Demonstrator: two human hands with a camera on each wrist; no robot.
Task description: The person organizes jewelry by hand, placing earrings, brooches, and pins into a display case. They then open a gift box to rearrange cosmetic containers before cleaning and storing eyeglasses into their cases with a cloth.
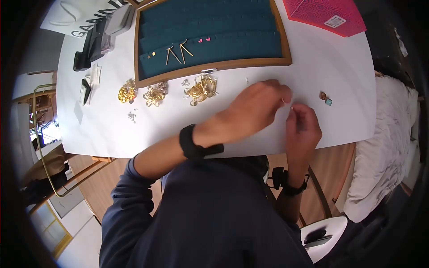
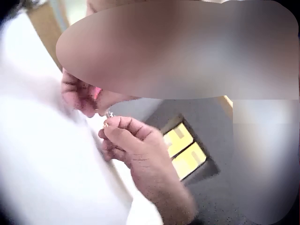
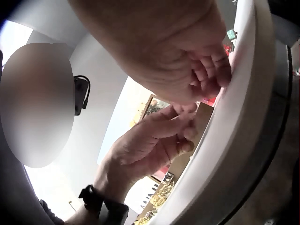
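My left hand reaches across the white table, its thumb and fingertips pinching a small gold earring. Close beside it, my right hand has its fingers curled and pinches a small shiny gold-and-silver piece between thumb and forefinger. The two sets of fingertips nearly meet. To the right lie a brown-and-turquoise pair of earrings. Beyond the hands stands an open wooden jewellery box lined in dark teal, with gold bar earrings, pink heart earrings and star earrings in its front row.
Along the box's front edge lie heaps of gold jewellery and a flower-like gold cluster, with clear bits nearer me. Dark cases and a white paper bag stand at left; a pink bag is at back right.
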